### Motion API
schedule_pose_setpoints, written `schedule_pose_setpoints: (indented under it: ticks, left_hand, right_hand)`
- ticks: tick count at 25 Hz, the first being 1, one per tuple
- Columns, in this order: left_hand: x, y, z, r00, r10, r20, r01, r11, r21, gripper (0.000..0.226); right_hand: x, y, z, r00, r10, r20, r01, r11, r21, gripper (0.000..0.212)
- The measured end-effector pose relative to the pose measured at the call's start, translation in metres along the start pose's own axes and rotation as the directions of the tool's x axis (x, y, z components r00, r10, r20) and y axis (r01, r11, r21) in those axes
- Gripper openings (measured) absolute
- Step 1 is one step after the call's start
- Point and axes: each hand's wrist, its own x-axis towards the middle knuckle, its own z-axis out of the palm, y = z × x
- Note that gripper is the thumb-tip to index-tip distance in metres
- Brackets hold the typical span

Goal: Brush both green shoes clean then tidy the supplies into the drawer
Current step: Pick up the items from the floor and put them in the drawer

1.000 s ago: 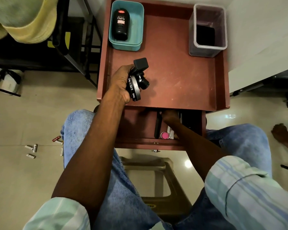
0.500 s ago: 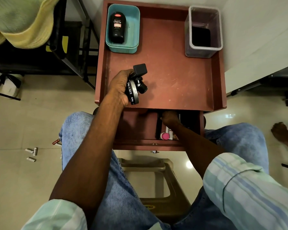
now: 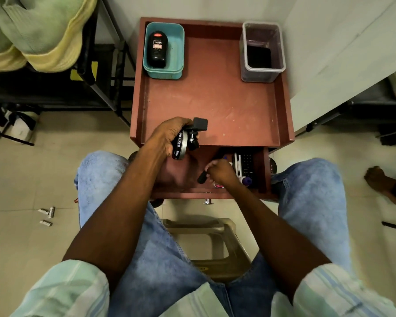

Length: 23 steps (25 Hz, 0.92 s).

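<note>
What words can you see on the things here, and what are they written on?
"Cherry": on the black bottle in the teal tub.
"BLACK": on the rim of the round tin held in the left hand.
The smaller print on the bottle and on the tin's rim is too small to read.
The things in the open drawer show no readable text.

Your left hand [image 3: 167,138] is gripping a polish tin [image 3: 180,145] and black applicator [image 3: 200,123]; your right hand [image 3: 220,171] is pinching a black stick [image 3: 202,177] inside the open drawer [image 3: 262,170].
</note>
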Motion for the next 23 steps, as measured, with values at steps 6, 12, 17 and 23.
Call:
schedule_pose_setpoints:
  ticks: [6, 12, 17, 23]
  left_hand:
    - [-0.023, -0.02, -0.003, 0.998, 0.014, -0.066, -0.013, 1.0, 0.007, 0.019]
    - [-0.006, -0.01, 0.001, 0.998, 0.023, -0.055, -0.03, 0.989, -0.144, 0.017]
    - [0.016, 0.02, 0.004, 0.997, 0.05, -0.056, -0.062, 0.973, -0.221, 0.016]
    - [0.034, 0.027, -0.002, 0.996, 0.037, -0.078, -0.058, 0.959, -0.279, 0.015]
  right_hand:
    - [-0.027, 0.01, -0.015, 0.987, -0.158, -0.027, 0.127, 0.875, -0.468, 0.035]
    - [0.004, 0.012, -0.008, 0.978, -0.185, -0.098, 0.063, 0.705, -0.707, 0.03]
    - [0.052, 0.004, -0.007, 0.969, -0.143, -0.203, -0.051, 0.684, -0.728, 0.032]
    - [0.093, 0.01, 0.022, 1.0, 0.001, -0.02, -0.009, 0.904, -0.427, 0.105]
